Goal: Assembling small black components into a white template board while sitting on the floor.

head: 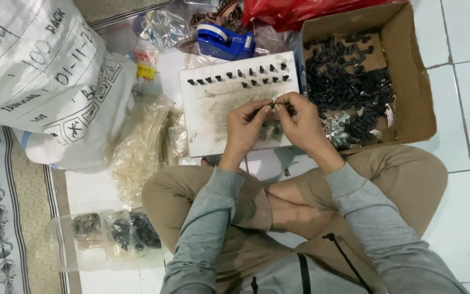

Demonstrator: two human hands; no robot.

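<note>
My left hand [247, 126] and my right hand [298, 121] meet fingertip to fingertip over a white board [208, 117] lying on the floor. Together they pinch a small metal piece [273, 102]; its exact shape is too small to tell. Two short rows of small black parts [240, 76] stand along the board's far edge. To the right, an open cardboard box [417, 92] holds a heap of black parts [346, 81] and several shiny metal clips [341, 128].
A big white woven sack [39, 71] fills the left. Clear plastic bags [140, 147] lie beside the board; bagged black parts [131, 231] sit near my left knee. A blue tape dispenser [225, 42] and a red bag [300, 11] lie beyond the board.
</note>
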